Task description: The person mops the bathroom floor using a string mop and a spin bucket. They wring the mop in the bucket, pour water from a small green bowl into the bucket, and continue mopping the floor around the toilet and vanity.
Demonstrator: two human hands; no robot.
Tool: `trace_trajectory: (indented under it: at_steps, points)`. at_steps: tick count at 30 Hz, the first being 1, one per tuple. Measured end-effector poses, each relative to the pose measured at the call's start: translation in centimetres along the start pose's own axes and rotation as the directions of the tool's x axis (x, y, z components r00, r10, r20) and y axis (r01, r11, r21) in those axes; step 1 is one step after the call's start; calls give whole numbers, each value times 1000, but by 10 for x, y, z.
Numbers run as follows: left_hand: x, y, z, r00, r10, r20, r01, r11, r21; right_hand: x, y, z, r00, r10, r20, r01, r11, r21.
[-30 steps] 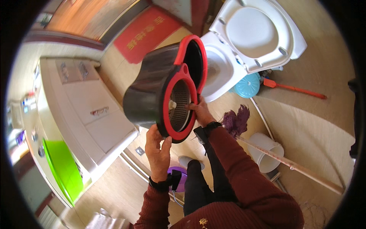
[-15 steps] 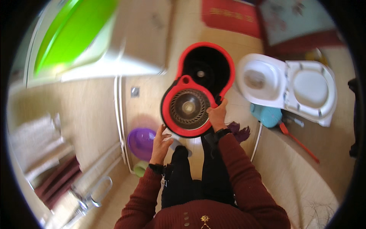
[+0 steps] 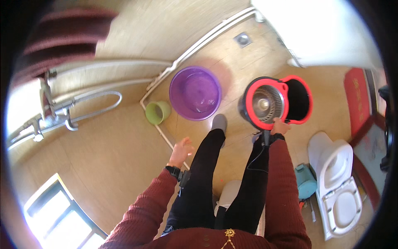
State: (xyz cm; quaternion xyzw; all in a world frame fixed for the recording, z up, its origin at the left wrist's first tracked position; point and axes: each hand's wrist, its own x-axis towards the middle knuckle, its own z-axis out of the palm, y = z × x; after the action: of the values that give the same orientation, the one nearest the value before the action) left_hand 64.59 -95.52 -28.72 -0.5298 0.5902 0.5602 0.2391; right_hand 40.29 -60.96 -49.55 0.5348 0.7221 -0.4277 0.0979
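Observation:
A black mop bucket with a red rim [image 3: 306, 89] is at my right, its two round parts side by side. Set into the nearer part is a metal spin basket [image 3: 264, 103] with slotted sides; the other part is a dark, deep well. My right hand [image 3: 280, 126] grips the rim on the side facing me, fingers over the edge. Well apart from the bucket, my left hand [image 3: 182, 152] hangs in the air near my left leg with loosely bent fingers and nothing in it. A purple basin [image 3: 195, 93] stands on the floor beyond it.
A light green pail [image 3: 158, 112] stands beside the basin, against the wall pipes. The toilet [image 3: 331, 166], lid raised, and a teal bin [image 3: 305, 182] are at the right. A floor drain [image 3: 243, 40] lies far ahead. A shower hose [image 3: 95, 97] hangs on the left wall.
My view has swung left, bringing the basin and shower wall further in. My left hand has drawn away from the bucket's side. My right hand keeps its hold on the rim.

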Motion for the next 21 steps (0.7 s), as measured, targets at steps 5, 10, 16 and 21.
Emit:
trace_trajectory:
  at_steps: [5,10,16,21]
  points:
    - [65,-88,-50,979,-151,-136,109,954,-281,36,12,51,996,-73,-45,66,989,-129]
    - [136,-172,-94,940,-221,-259,96,902,-421,70,33,81,975,-218,53,221,974,-56]
    - [209,-240,-148,898,-337,-284,107,791,-602,98,51,46,789,-200,581,193,978,74]
    - [260,-260,-178,907,-248,-341,0,809,-588,59,76,-14,828,-46,559,138,983,-124]
